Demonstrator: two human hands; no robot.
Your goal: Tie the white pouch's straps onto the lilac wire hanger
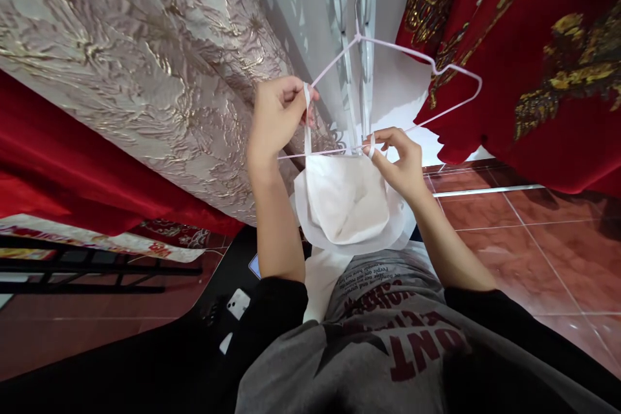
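Note:
A pale pink clothes hanger (398,46) hangs by its hook from a white metal rack. Below it is a white garment (349,200) with narrow straps and a wider, thinner layer around its lower edge. My left hand (284,113) is closed on one white strap (307,132), which lies over the hanger's left arm. At the hanger's bottom bar, my right hand (398,158) pinches the other strap (372,144) between thumb and fingers. The garment's top edge sits near that bar.
Textured beige fabric (184,65) hangs at the left, above red cloth (87,155). Red fabric with gold sequins (533,77) hangs at the right. White rack posts (366,65) stand behind the hanger. A phone (238,303) lies on a black surface. Red tiles (543,252) cover the floor.

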